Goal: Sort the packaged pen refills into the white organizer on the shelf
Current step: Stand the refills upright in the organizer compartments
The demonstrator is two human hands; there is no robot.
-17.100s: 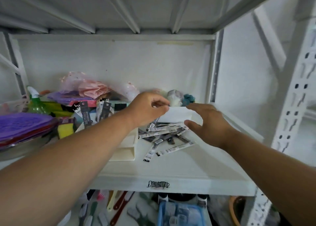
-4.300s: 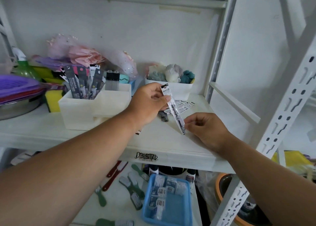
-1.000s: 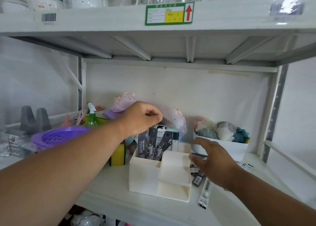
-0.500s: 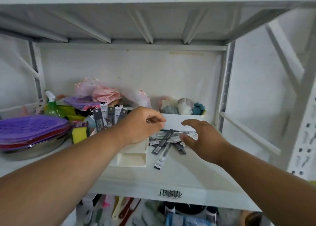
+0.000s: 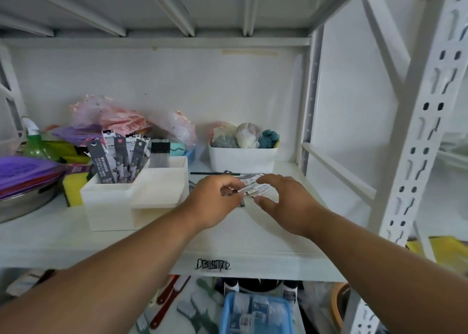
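- The left hand (image 5: 215, 202) covers part of the refill packets (image 5: 255, 188), so its grip on them is hard to see.
- The purple plate (image 5: 22, 174) is cut off at the left edge.
- The blue tray (image 5: 255, 313) runs off the bottom.
- Packet writing is too small to read.

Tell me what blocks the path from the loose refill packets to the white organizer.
Nothing visible does. The loose refill packets lie right of the white organizer, with bare shelf between; only the left hand is there, pinching one packet.
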